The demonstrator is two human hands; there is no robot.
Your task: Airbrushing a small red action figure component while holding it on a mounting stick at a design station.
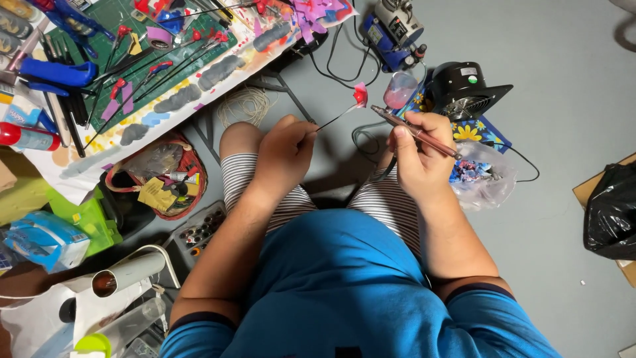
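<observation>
- Your left hand [283, 154] is clenched around the near end of a thin stick [333, 119], which carries a small pink-red part [360, 95] at its far tip, held out over the grey floor [563, 79].
- Your right hand [419, 156] is closed on a slim copper-coloured airbrush [414, 131], its nozzle pointing left and far, just beside the part but not touching it.
- The part already looks pink-red on the face you can see; whether its other sides are coated cannot be told from here.
- On the table [79, 166] at far left, more small parts on clip sticks [165, 66] lie across a green cutting mat [126, 20], several with red tips. By the look of it, that batch is at least partly coloured, and this piece is one among many.
- Far of your hands stand a small blue compressor [391, 33] and a black fan unit [467, 89], with a pink-tinted cup [399, 89] between them.
- A clear bag of bits [483, 174] sits just right of your right hand.
</observation>
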